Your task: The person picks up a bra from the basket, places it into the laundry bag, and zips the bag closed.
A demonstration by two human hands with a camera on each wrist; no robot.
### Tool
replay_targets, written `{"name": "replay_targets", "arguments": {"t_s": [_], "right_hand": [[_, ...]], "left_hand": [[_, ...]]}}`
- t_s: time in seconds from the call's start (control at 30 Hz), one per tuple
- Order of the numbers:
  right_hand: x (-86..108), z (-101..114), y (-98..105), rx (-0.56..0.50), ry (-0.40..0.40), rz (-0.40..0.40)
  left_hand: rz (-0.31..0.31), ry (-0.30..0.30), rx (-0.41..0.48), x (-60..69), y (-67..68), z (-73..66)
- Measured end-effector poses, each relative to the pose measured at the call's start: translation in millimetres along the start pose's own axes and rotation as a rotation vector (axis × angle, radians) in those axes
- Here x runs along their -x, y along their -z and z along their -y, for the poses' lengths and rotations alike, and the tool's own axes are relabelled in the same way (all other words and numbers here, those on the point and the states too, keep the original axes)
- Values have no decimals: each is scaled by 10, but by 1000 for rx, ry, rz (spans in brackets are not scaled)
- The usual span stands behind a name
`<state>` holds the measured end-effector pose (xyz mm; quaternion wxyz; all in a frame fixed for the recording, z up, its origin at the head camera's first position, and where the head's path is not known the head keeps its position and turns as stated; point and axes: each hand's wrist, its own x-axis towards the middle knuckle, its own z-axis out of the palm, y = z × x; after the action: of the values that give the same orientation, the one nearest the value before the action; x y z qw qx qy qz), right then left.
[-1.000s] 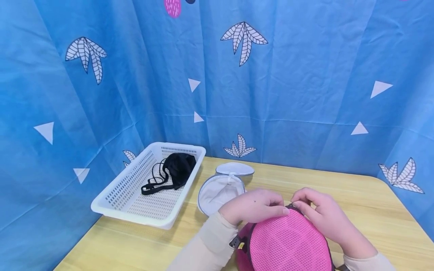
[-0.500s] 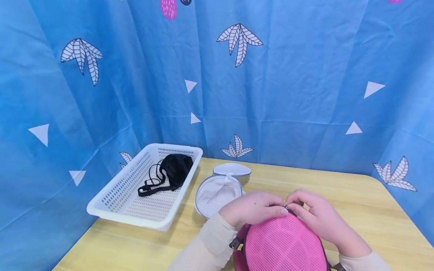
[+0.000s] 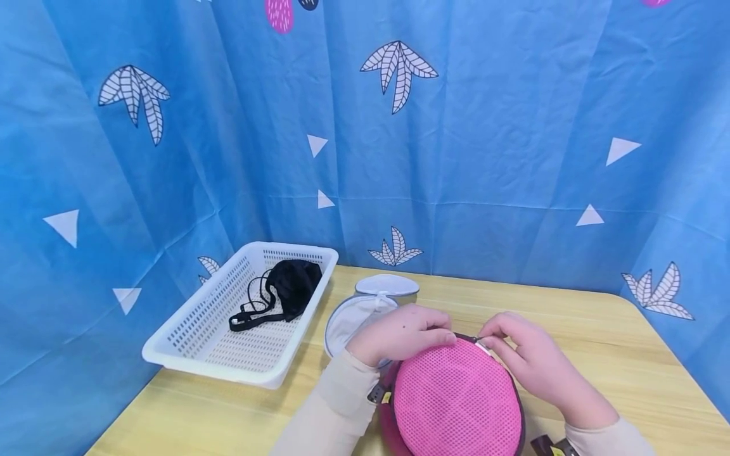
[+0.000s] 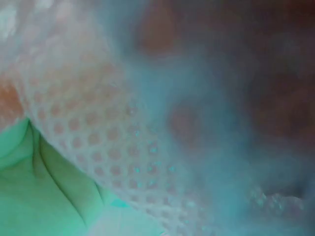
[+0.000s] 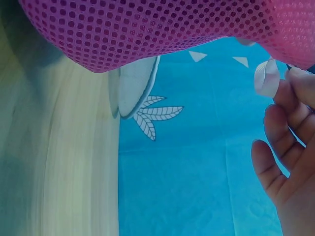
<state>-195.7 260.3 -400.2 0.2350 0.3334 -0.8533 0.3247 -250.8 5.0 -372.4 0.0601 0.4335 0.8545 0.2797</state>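
A round pink mesh laundry bag with a dark zippered rim is held up near the table's front edge. My left hand grips its upper left rim, thumb on the mesh, other fingers behind. At the rim's upper right, my right hand pinches the edge between thumb and forefinger; whether a zipper pull is between them is too small to tell. The right wrist view shows a white tag loop beside that hand's fingertips. Blurred mesh fills much of the left wrist view.
On the left stands a white slotted basket with a black bra-like garment inside. Behind my left hand, a white round pouch has its lid raised. A blue curtain backs the wooden table.
The pink bag and my left hand have shifted left in the head view. The gap between my hands along the rim has widened, with a white bit at the edge now showing.
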Motion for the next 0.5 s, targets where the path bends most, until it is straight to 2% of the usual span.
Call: {"name": "replay_targets", "arguments": {"t_s": [0.33,0.5], "right_hand": [[21,-39,34,-15,-152,6],[34,-43,33,-61,-241,-5]], "left_hand": [[1,10,88,-39,-79,-4],[-14,62,125,-40,-114,17]]}}
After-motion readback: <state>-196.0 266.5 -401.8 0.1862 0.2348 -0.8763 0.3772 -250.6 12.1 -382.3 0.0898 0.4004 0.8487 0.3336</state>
